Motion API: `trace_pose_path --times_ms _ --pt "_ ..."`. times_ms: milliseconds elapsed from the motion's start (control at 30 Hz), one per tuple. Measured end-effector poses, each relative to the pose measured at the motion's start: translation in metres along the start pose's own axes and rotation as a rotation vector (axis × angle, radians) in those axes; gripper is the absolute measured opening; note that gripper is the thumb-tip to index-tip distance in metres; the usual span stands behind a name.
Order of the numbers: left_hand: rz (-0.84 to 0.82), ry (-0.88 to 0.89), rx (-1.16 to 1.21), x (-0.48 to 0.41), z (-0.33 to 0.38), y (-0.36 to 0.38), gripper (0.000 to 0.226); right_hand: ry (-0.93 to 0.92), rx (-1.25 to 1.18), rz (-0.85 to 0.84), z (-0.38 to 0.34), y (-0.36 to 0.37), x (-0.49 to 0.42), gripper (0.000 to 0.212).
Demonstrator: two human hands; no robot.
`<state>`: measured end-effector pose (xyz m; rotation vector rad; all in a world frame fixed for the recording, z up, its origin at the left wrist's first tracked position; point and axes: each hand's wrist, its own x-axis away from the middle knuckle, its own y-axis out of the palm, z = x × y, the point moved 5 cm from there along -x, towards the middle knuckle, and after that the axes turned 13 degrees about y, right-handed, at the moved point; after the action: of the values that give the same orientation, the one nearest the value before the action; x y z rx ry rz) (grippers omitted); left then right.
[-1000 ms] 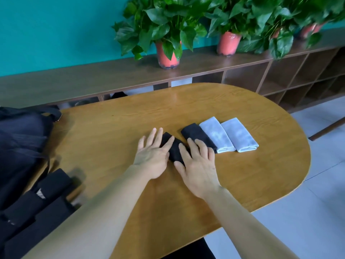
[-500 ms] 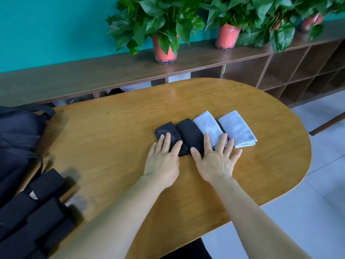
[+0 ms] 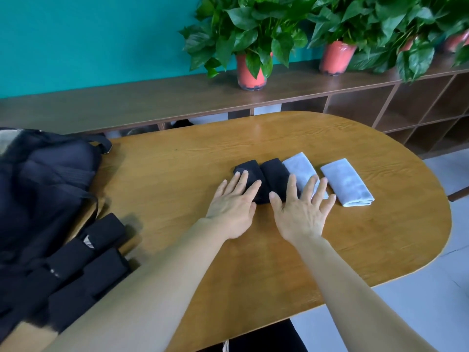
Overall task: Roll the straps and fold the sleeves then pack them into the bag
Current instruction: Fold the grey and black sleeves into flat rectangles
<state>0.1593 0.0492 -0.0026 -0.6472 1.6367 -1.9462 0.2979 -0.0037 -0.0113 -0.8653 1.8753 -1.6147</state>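
Wooden table [image 3: 177, 189], bag [image 3: 45, 179] left, plants [image 3: 251, 26] behind

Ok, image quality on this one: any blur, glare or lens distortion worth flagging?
Head view: the wide-angle lens bows the long shelf and the table rim; a pale sheen lies on the tabletop's far edge, no harsh glare; the rolled straps and bag at lower left look soft and smeared; the left hand, right hand and grey folded sleeves are fairly sharp.

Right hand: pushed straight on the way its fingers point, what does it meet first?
The left grey sleeve. The right hand lies flat, its middle fingers over that sleeve's near end and its forefinger over a black sleeve; contact looks likely. Beyond lies bare table.
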Motion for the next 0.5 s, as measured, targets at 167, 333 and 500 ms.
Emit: trace_pose_path --times_ms 167,333,500 --pt "0.115 -0.128 -0.030 0.063 -0.027 -0.036 0.053 -0.144 -0.026 0.017 -0.041 -0.007 0.039 0.071" --pt "0.159 -0.262 -0.074 0.146 -0.065 -0.058 0.052 -0.275 -0.025 -0.045 -0.093 -0.002 0.091 0.071" --pt "0.271 -0.318 -0.048 0.219 -0.093 -0.071 0.052 -0.407 -0.028 -0.079 -0.141 0.002 0.139 0.073"
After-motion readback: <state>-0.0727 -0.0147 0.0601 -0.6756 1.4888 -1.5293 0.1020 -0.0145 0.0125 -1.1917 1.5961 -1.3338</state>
